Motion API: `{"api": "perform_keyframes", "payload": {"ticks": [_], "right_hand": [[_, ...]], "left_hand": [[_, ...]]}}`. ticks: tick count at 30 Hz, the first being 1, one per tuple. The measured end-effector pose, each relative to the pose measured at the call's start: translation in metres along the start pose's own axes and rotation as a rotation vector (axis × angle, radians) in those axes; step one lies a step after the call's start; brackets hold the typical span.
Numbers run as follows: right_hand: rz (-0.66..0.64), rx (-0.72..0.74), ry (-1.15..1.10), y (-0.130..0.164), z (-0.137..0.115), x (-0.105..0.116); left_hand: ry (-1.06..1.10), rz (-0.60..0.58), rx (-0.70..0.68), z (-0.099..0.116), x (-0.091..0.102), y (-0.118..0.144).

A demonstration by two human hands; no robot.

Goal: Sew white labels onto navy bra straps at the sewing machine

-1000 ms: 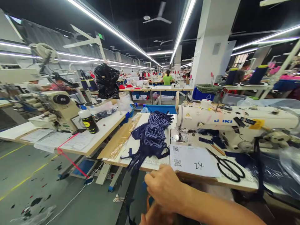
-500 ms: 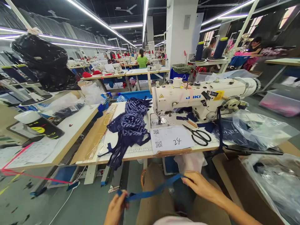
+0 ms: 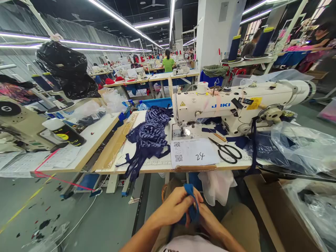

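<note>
A blue fabric strap (image 3: 193,206) is looped between my two hands, low over my lap in front of the table. My left hand (image 3: 174,206) is closed on it, thumb and fingers pinching the band. Close against it, my right hand (image 3: 206,214) also grips the strap, though most of its fingers are hidden behind the loop. Above my hands, a sheet marked 24 (image 3: 194,154) lies at the table edge, with black scissors (image 3: 227,152) beside it. A pile of navy patterned bra pieces (image 3: 153,129) rests to the left of the sewing machine (image 3: 217,105).
An orange-handled tool (image 3: 219,137) lies behind the scissors. Plastic-wrapped navy fabric (image 3: 265,147) covers the table's right side. An open carton (image 3: 280,210) with plastic stands at my lower right. On the left table is a spray can (image 3: 65,132); a black bag (image 3: 65,70) hangs above.
My hands have come together from wide apart. The strap, stretched between them before, is now bunched into a loop. The view has shifted slightly to the left.
</note>
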State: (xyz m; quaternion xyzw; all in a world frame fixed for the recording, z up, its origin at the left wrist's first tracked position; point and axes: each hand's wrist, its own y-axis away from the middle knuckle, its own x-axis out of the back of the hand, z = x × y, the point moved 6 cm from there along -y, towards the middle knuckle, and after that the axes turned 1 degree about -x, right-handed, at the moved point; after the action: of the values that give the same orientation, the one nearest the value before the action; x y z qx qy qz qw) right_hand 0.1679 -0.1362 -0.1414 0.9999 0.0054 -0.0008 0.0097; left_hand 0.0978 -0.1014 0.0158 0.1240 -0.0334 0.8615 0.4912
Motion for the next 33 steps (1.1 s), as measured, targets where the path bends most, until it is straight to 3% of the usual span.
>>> {"api": "perform_keyframes", "payload": {"ticks": [2, 6, 9, 12, 14, 16, 19, 22, 27, 33], "right_hand": [[0.021, -0.013, 0.106, 0.006, 0.006, 0.018], [0.183, 0.093, 0.514, 0.014, -0.008, 0.055], [0.221, 0.226, 0.669, 0.015, -0.047, 0.072], [0.422, 0.366, 0.704, 0.005, -0.102, 0.103], [0.595, 0.355, 0.796, -0.011, -0.132, 0.130], [0.617, 0.226, 0.956, -0.038, -0.145, 0.149], [0.491, 0.066, 1.194, -0.077, -0.147, 0.161], [0.391, -0.033, 1.295, -0.101, -0.140, 0.160], [0.409, -0.150, 1.111, -0.117, -0.128, 0.161], [0.382, -0.110, 0.938, -0.127, -0.117, 0.162]], "left_hand": [[0.053, 0.086, 0.067, -0.007, 0.015, 0.015], [-0.205, -0.032, 0.263, -0.035, 0.025, 0.051], [-0.455, 0.059, 0.438, -0.059, 0.036, 0.073], [-0.674, 0.119, 0.554, -0.074, 0.039, 0.080], [-0.767, 0.090, 0.563, -0.077, 0.034, 0.076], [-0.824, 0.039, 0.555, -0.079, 0.027, 0.070], [-0.852, -0.030, 0.538, -0.083, 0.018, 0.064], [-0.855, -0.033, 0.536, -0.089, 0.015, 0.064], [-0.850, -0.007, 0.508, -0.096, 0.013, 0.068], [-0.820, -0.002, 0.502, -0.100, 0.012, 0.069]]}}
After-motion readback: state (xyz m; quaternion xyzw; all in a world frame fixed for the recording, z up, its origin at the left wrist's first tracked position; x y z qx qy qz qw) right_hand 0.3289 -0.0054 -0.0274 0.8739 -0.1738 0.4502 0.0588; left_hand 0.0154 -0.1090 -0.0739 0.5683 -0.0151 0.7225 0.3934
